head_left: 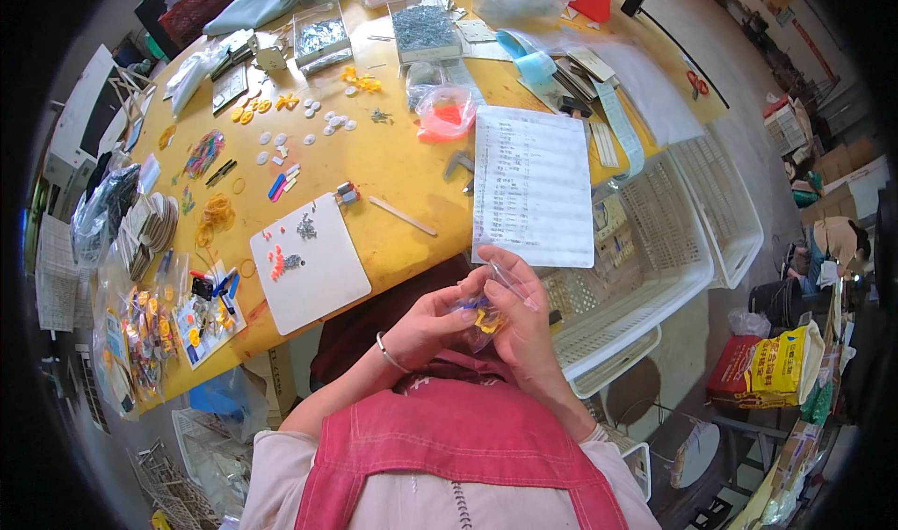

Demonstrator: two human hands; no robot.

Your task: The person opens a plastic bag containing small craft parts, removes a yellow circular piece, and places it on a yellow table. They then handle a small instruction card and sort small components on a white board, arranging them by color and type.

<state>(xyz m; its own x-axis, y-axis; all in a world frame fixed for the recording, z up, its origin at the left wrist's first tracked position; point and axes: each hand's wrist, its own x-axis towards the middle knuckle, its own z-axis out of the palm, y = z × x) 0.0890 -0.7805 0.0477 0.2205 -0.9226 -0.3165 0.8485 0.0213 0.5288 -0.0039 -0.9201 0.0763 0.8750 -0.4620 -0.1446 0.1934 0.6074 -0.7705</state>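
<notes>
A small clear plastic bag (482, 341) with yellow and blue-purple pieces inside is held between my two hands, in front of my red apron. My left hand (428, 326), with a bangle at the wrist, pinches the bag from its left side. Around its other side and top close the fingers of my right hand (522, 319). Beyond the hands lies a white printed sheet (533, 193). To the left, a white board (323, 291) on the yellow table carries small orange pieces (277, 263) and little metal parts (306, 226).
White plastic baskets (631, 310) stand at the table's right edge. Clear boxes of metal parts (423, 27) sit at the back. Round white discs (337, 120), yellow pieces (253, 109) and markers (277, 186) lie across the table. Filled small bags (150, 329) pile at the left.
</notes>
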